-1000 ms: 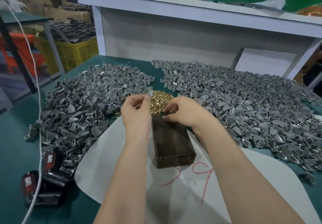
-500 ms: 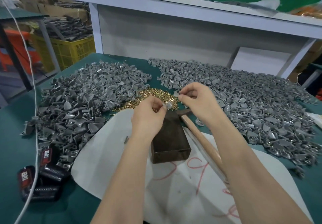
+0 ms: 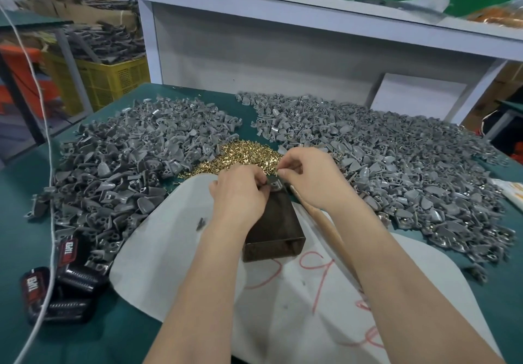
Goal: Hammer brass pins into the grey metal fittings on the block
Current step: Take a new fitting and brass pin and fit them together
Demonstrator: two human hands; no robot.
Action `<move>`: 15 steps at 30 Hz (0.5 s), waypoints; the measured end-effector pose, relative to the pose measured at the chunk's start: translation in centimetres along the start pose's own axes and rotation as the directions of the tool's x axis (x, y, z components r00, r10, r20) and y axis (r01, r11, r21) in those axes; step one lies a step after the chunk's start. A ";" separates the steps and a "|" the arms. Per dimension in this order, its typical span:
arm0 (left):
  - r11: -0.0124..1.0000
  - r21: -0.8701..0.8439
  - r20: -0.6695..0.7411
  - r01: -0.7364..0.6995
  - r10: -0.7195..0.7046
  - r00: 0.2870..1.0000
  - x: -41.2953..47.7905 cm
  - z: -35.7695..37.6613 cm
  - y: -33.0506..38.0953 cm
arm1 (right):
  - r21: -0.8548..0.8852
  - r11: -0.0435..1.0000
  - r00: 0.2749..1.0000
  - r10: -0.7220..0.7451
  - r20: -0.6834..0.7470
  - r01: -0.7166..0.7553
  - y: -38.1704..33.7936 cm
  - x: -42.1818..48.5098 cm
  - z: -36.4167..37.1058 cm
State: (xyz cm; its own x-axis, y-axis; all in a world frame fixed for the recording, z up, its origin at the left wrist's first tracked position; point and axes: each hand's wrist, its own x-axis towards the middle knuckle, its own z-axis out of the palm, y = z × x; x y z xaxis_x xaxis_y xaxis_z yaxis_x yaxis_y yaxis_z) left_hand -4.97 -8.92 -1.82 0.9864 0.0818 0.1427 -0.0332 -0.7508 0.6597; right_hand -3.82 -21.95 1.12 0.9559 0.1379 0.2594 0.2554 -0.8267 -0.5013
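Two heaps of grey metal fittings on the green desk [image 3: 99,344]: left heap [image 3: 127,165] and right heap [image 3: 396,165]. Pieces are matt, wedge-shaped and holed.
Brass pins [image 3: 243,154]: a small, shiny, loose mound between the heaps.
Block [image 3: 271,230]: dark, smooth, rectangular, on a white sheet [image 3: 169,250]. Its long axis runs away from the person.
Grey fitting [image 3: 275,186]: on the block's far end.
Left hand [image 3: 240,191]: grip clamped on that fitting.
Right hand [image 3: 308,176]: thumb and forefinger pinched together just above the fitting. Whether they hold a pin, cannot tell.
Hammer handle [image 3: 325,230]: pale round wood just beside the block's right edge. Its long axis runs far-left to near-right, and the head end is hidden under the right hand.
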 end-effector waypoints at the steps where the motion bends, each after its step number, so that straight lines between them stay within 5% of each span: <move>1: 1.000 0.002 -0.001 0.001 -0.001 1.000 0.0 0.0 0.0 | -0.044 0.999 1.000 -0.014 0.004 0.014 -0.1 -0.1 0.1; 9: 0.999 0.034 -0.009 -0.031 0.031 0.999 0.2 0.2 -0.1 | -0.331 0.941 0.991 -0.021 0.131 0.064 -1.2 0.0 0.7; 15: 0.996 0.073 -0.023 -0.054 0.056 0.998 0.2 0.3 -0.1 | -0.378 0.922 0.993 -0.046 0.111 0.085 -1.5 0.2 1.3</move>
State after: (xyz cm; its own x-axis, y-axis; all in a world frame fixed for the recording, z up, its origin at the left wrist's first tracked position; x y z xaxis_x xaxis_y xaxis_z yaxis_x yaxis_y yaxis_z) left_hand -4.68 -8.98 -2.08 0.9790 0.0548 0.1965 -0.0748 -0.7997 0.5957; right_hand -3.78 -19.99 0.83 0.9533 0.2357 0.1887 0.2619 -0.9565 -0.1284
